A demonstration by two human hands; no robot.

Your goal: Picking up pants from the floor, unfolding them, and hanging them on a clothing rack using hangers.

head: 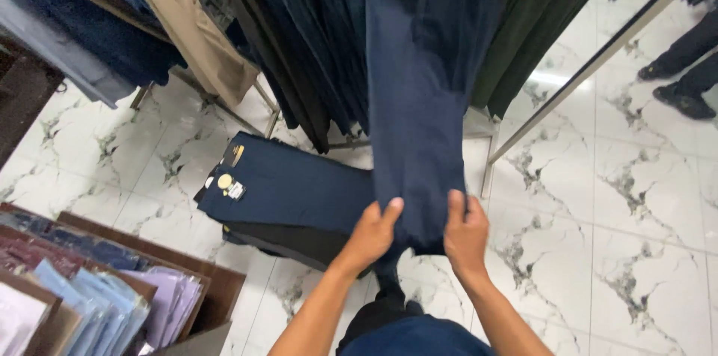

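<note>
A pair of navy trousers (419, 102) hangs from the rack at the top and reaches down to my hands. My left hand (372, 232) grips its lower hem from the left. My right hand (465, 230) grips the same hem from the right. Both hands are closed on the cloth, thumbs on top. Left of my hands, a stack of folded navy and black trousers (288, 191) with tags lies on the white marble floor (628, 199).
Dark trousers (314, 34) hang in a row on a metal rack (576, 75), with tan trousers (191, 23) to the left. A wooden shelf (217, 281) with folded shirts stands at the lower left. Another person's shoes (680, 94) are at the upper right.
</note>
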